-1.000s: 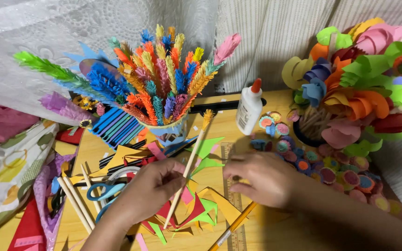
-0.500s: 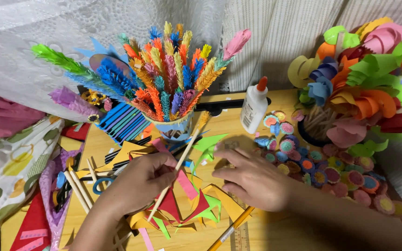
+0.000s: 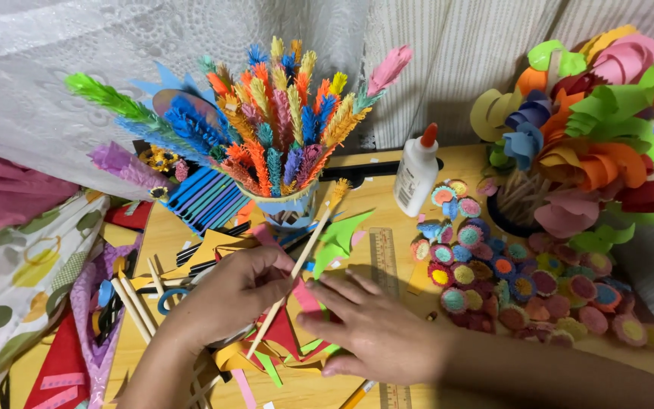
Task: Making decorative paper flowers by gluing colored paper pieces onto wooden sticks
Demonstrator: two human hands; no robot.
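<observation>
Wooden stick with a yellow fringed paper tip (image 3: 306, 246) lies slanted at the middle of the head view, tip toward 1 o'clock. The left hand (image 3: 236, 291) pinches its lower half with closed fingers. The right hand (image 3: 376, 326), fingers spread and gripping nothing, presses a pink paper strip (image 3: 306, 297) beside the stick. Fixing strip to stick seems the step in hand; it calls for a steady pinch. A white glue bottle (image 3: 415, 174) stands at 1 o'clock. Since half a second ago, the right hand has slid toward 9 o'clock.
</observation>
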